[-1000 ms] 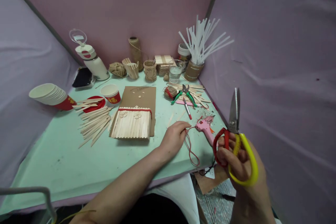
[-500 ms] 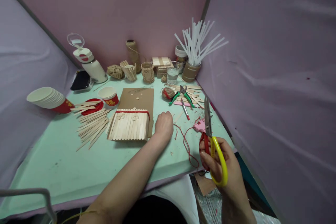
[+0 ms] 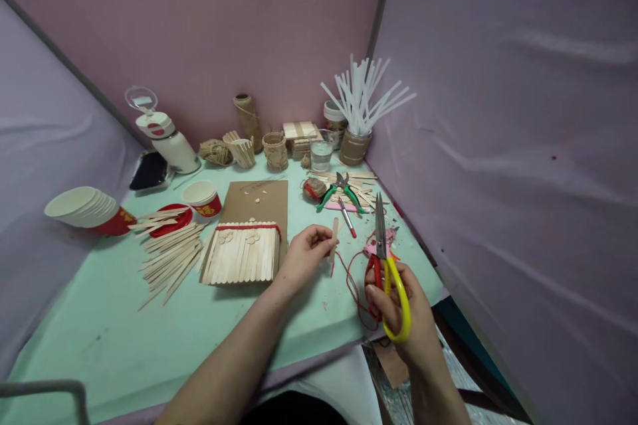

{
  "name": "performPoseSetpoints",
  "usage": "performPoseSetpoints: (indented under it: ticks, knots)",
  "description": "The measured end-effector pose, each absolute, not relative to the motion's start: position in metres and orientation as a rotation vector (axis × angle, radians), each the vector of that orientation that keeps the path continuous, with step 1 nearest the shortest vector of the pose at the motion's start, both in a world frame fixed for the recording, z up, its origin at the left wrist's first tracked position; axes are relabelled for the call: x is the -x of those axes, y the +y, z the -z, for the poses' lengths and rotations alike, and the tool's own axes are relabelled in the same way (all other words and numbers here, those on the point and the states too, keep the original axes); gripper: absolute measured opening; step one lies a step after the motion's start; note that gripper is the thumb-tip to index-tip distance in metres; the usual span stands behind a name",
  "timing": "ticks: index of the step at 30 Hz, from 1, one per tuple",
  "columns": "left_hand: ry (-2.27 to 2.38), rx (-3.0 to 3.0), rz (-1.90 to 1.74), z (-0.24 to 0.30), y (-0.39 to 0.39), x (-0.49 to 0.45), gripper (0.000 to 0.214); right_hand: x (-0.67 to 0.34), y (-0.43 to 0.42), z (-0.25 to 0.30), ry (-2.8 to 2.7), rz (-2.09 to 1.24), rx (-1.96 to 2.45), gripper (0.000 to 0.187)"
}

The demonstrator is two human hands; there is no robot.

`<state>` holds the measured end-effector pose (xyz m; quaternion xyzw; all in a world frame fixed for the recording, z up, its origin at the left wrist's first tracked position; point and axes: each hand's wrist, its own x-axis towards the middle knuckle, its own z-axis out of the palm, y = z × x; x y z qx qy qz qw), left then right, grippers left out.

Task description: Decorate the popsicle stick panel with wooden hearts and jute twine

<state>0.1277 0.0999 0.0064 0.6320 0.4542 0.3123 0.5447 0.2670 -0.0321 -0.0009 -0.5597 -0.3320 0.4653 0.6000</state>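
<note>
My left hand [image 3: 308, 254] pinches a short wooden craft stick [image 3: 334, 238], held upright just above the table. In my right hand [image 3: 406, 305] is a pair of scissors [image 3: 380, 232] with one yellow and one red handle, its blades pointing up and nearly closed. To the left of my left hand a panel of craft sticks [image 3: 244, 255], with a red cord along its top and small round wooden pieces on it, rests on a sheet of brown cardboard [image 3: 266, 202]. Behind the scissors lies a pink glue gun [image 3: 373, 247], partly hidden. Red cord [image 3: 351, 282] loops between my hands.
Green-handled pruning shears [image 3: 343, 192], a red-and-silver pen [image 3: 347, 218] and loose sticks lie at the back right. Loose craft sticks [image 3: 169, 259] and paper cups [image 3: 92, 209] are on the left. A water cup [image 3: 321, 155] and a jar of white glue sticks [image 3: 355, 146] stand behind.
My left hand has lifted from the table and turned, now showing the craft stick in its fingers. The scissors have come slightly left, nearer to it. The camera view has shifted a little.
</note>
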Motion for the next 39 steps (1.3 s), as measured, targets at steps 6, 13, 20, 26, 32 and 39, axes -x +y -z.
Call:
performPoseSetpoints:
  ticks: [6, 13, 20, 26, 32, 39]
  knots:
    - [0.954, -1.190, -0.804, -0.003, 0.090, -0.119, 0.022, -0.262, -0.029, 0.003, -0.804, -1.090, 1.315, 0.035]
    - [1.321, -1.980, -0.667, 0.014, 0.079, -0.110, 0.024, -0.258, -0.030, -0.003, -0.798, -1.039, 1.380, 0.034]
    - [1.475, -2.107, -0.692, 0.024, 0.083, -0.112, 0.026, -0.256, -0.033, -0.003, -0.807, -1.013, 1.405, 0.034]
    - [1.503, -2.193, -0.757, 0.019, 0.092, -0.123, 0.032, -0.256, -0.033, -0.001, -0.816, -0.997, 1.407, 0.033]
    - [1.168, -2.297, -0.826, 0.015, 0.060, -0.121, 0.018, -0.249, -0.041, -0.011, -0.876, -0.761, 1.432, 0.036]
    - [0.855, -2.186, -1.276, -0.011, 0.015, -0.058, 0.017, -0.230, -0.033, -0.015, -1.062, -0.888, 1.503, 0.032]
